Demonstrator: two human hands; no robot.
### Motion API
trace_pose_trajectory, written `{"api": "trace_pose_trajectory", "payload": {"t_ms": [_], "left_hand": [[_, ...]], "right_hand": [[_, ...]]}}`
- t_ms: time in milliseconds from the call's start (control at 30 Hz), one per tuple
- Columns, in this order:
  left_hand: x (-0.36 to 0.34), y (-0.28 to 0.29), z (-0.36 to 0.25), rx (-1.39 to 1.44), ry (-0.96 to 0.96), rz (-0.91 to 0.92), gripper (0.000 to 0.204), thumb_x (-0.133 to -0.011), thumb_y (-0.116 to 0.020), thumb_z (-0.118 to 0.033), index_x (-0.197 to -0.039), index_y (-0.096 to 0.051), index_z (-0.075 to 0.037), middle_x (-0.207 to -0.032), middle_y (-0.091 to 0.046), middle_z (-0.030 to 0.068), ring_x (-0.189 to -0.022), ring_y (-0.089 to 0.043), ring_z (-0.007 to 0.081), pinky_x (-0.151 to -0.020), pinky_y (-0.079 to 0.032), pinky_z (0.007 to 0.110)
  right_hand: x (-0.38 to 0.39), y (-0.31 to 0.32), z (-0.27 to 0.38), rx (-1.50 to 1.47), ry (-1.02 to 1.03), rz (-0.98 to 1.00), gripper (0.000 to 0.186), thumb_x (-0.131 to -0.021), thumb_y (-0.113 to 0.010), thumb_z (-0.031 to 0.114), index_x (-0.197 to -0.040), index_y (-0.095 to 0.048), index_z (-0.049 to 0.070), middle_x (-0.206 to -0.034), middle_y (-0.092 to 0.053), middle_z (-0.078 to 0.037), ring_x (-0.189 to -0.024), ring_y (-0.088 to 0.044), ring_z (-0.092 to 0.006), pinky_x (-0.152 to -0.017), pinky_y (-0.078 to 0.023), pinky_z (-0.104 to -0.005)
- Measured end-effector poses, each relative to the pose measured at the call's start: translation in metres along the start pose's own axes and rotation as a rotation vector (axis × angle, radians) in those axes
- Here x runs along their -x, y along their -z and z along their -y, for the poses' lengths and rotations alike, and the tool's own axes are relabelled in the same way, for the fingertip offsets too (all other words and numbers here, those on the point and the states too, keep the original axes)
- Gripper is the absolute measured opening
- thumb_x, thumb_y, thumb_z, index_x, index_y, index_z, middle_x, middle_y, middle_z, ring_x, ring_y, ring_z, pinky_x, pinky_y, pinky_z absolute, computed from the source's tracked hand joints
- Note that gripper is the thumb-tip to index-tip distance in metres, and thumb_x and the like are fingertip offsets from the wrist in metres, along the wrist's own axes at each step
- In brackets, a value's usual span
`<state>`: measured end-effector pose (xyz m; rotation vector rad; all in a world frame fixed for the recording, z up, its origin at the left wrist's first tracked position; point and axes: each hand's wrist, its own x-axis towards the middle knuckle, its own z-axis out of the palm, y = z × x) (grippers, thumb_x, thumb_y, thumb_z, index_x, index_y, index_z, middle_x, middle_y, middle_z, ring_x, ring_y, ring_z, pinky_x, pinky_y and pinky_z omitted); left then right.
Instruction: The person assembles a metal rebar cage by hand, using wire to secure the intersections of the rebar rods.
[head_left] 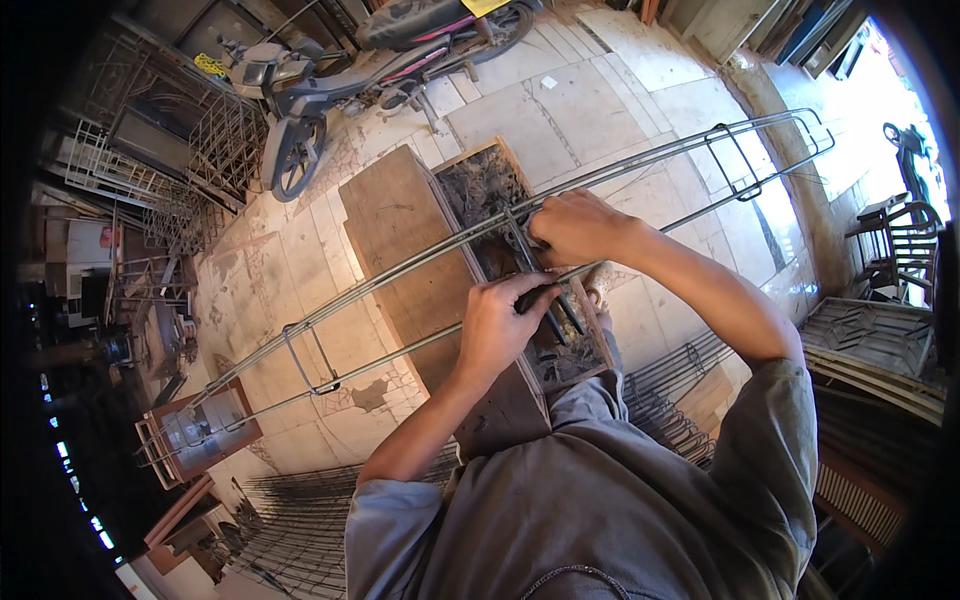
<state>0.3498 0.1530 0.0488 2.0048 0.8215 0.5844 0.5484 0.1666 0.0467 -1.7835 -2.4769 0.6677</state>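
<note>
A long, narrow cage of steel rods [400,265] slants across from lower left to upper right, with dark wire stirrups [312,360] around it at intervals. Under its middle stands a wooden box [400,215] with an open compartment holding dark scraps. My left hand [503,322] is closed, thumb and fingers pinching at the near rod, beside a dark metal piece [522,245] that crosses the cage. Just beyond, my right hand [583,228] is closed with its fingers curled by the far rods; whatever is in them is hidden.
A motorbike [380,80] stands on the tiled floor beyond the box. Bundled thin rods [310,520] lie at the near left, and more bent rods [665,400] at the near right. A framed wooden piece [205,430] lies under the cage's left end. A chair [900,240] stands far right.
</note>
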Motion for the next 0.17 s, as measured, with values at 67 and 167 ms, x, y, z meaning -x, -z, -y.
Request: {"api": "trace_pose_trajectory", "payload": {"t_ms": [67,167], "left_hand": [[-0.0013,0.0022,0.003,-0.033,-0.04,0.049,0.021,-0.077,-0.079,-0.014,-0.094,-0.073,-0.003,-0.088,-0.072,0.015,-0.08,-0.072,0.0248,-0.073,-0.054,0.031],[-0.0032,0.0078,0.0055,-0.089,-0.114,0.13,0.026,-0.079,-0.078,-0.013,-0.104,-0.071,-0.006,-0.096,-0.072,0.0145,-0.085,-0.072,0.0235,-0.078,-0.055,0.033]], "right_hand": [[-0.002,-0.0038,-0.0035,-0.03,0.04,0.01,0.031,-0.072,-0.072,0.032,-0.073,-0.07,0.002,-0.073,-0.067,-0.019,-0.076,-0.068,-0.0379,-0.068,-0.055,-0.0456],[-0.0048,-0.0072,-0.0036,-0.093,0.042,-0.003,0.027,-0.068,-0.072,0.029,-0.073,-0.07,0.003,-0.071,-0.066,-0.021,-0.076,-0.067,-0.04,-0.071,-0.054,-0.0463]]}}
